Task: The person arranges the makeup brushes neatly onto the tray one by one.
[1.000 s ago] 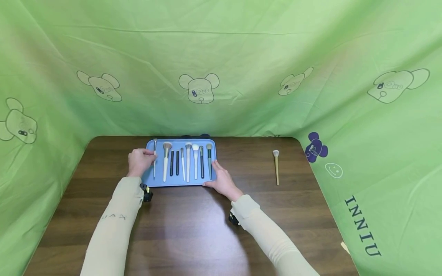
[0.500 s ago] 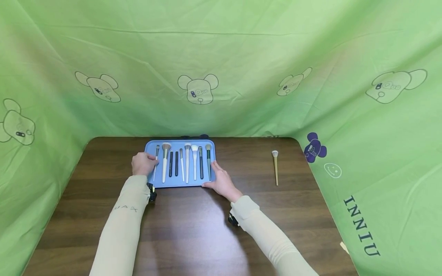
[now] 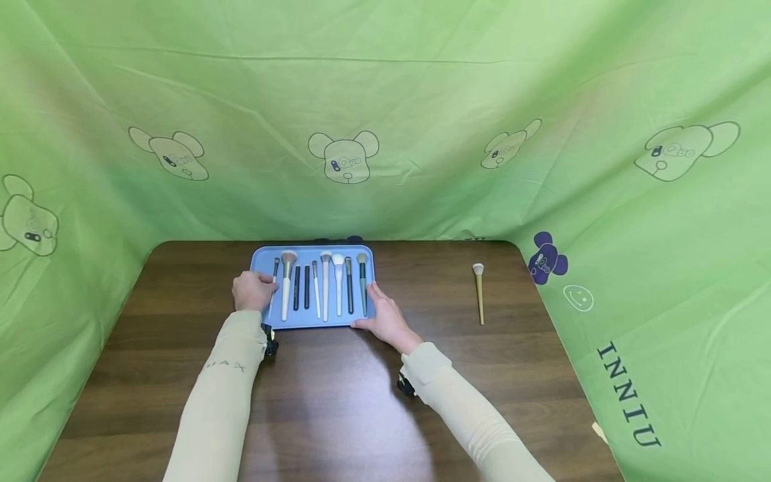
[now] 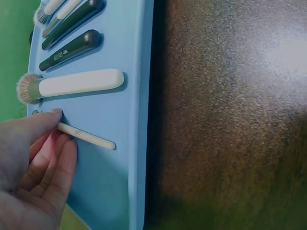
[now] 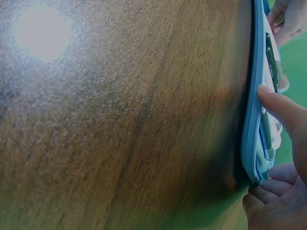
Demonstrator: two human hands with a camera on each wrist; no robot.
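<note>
A blue tray (image 3: 310, 326) holds a row of makeup brushes laid side by side. At its left end my left hand (image 3: 253, 291) pinches a thin makeup brush (image 4: 88, 136) with a pale handle, its far end mostly hidden by the thumb in the left wrist view. Beside that lies a thicker white-handled brush (image 4: 81, 82), then two short dark-handled ones. My right hand (image 3: 388, 320) grips the tray's front right corner, thumb on the front rim and fingers at the side. Closest to it in the tray is a green-handled brush (image 3: 364, 288).
On the wooden table (image 3: 337, 415) to the right lies a single brush with a tan handle (image 3: 480, 298). A green printed cloth (image 3: 385, 80) hangs around the back and both sides. A small pale piece (image 3: 600, 432) shows at the table's right edge.
My left hand has shifted slightly right and toward me, bringing the thin brush nearer the thick white-handled one and lower in the tray. My right hand stays at the corner.
</note>
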